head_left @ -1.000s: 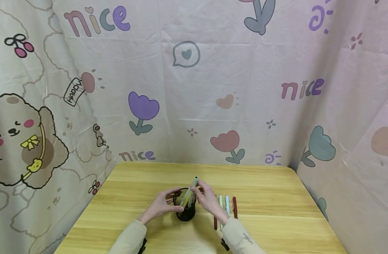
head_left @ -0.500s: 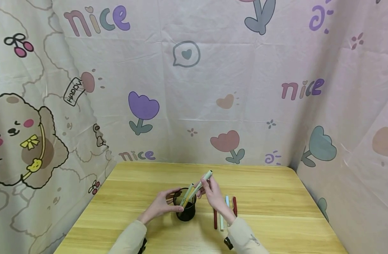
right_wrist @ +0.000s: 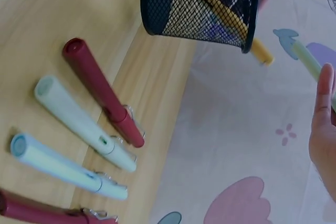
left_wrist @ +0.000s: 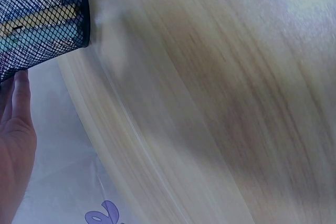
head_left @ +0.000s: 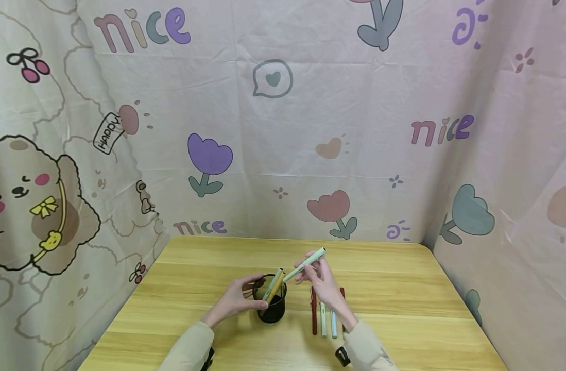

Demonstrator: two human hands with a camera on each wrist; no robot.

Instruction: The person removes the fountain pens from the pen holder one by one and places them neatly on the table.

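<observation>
A black mesh pen holder [head_left: 272,313] stands on the table. My left hand [head_left: 234,300] grips it from the left, thumb at the near side and fingers behind. Inside lean a yellow pen [right_wrist: 231,18] and a pale green pen [head_left: 279,271]. My right hand [head_left: 324,284] pinches another light green pen [head_left: 312,258], tilted, its lower end just off the holder's right rim. In the right wrist view this held pen [right_wrist: 307,59] is partly out of frame. Only part of the left hand [left_wrist: 17,129] shows in the left wrist view, fingers against the mesh.
Right of the holder lie several pens in a row: a red pen [right_wrist: 102,90], a pale green pen [right_wrist: 79,119], a light blue pen [right_wrist: 63,166] and another red pen [right_wrist: 42,208]. The wooden table [head_left: 208,257] ends at a printed cloth backdrop [head_left: 273,129].
My right hand has drawn the light green pen up out of the holder and moved right, the pen tilting flatter. The left hand and the holder have stayed in place.
</observation>
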